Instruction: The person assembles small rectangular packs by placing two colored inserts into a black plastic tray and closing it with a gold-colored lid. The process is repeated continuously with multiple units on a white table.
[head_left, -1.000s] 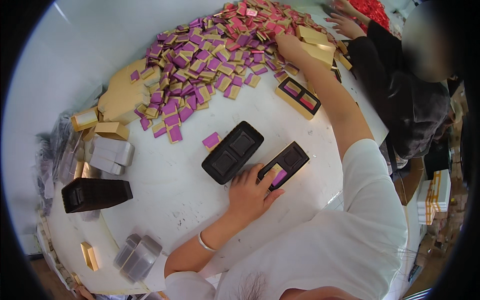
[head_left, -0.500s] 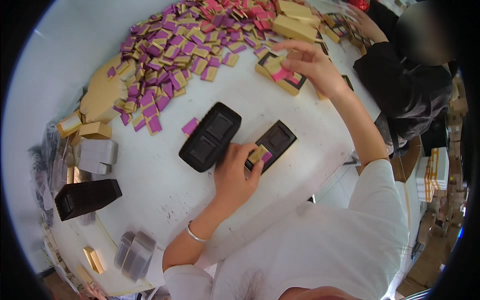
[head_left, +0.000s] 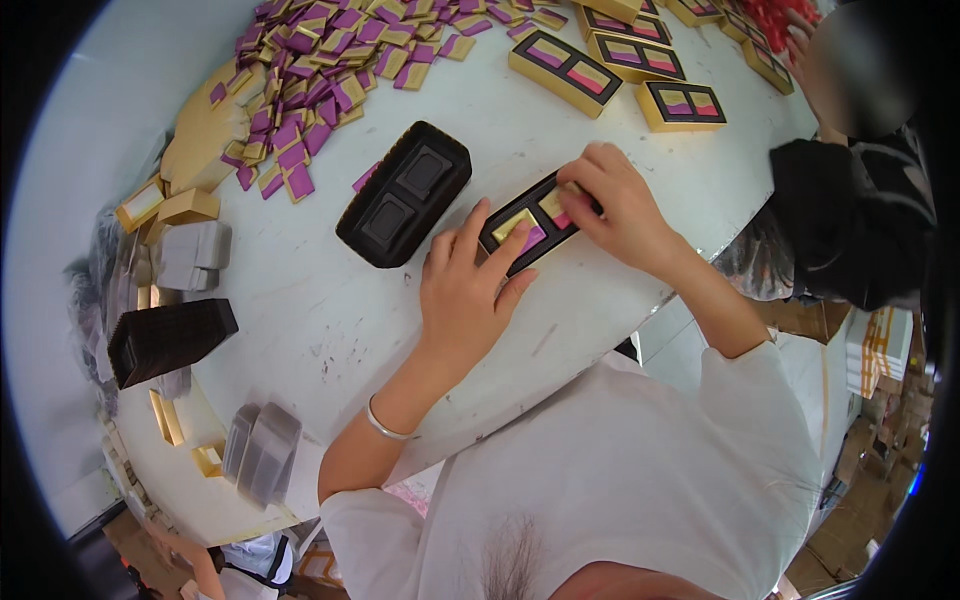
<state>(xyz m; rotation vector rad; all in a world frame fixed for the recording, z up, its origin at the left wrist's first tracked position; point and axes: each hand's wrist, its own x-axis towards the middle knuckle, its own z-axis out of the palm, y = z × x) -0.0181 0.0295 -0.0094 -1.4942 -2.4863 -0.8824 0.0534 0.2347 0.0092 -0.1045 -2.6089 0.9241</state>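
A slim box with a black two-well insert (head_left: 517, 266) lies on the table in front of me. One well holds a gold-and-purple packet (head_left: 521, 229); the other holds a gold-and-pink packet (head_left: 555, 212), partly covered by fingers. My left hand (head_left: 465, 295) has its fingers spread at the box's left end, the index fingertip on the purple packet and the thumb by the near edge. At the right end, the closed fingers of my right hand (head_left: 620, 210) pinch the pink packet at its well. A stack of black two-well inserts (head_left: 405, 195) stands left of the box.
Loose purple-and-gold packets (head_left: 320, 90) are heaped at the far left. Filled gold boxes (head_left: 565, 75) stand at the far right, near another person's dark sleeve (head_left: 830, 220). Along the left edge are another black insert stack (head_left: 170, 340) and clear plastic lids (head_left: 262, 450).
My right hand has come from the far boxes to the near box with the pink packet. The purple packet now lies in its well, and my left fingers have spread. The view has shifted.
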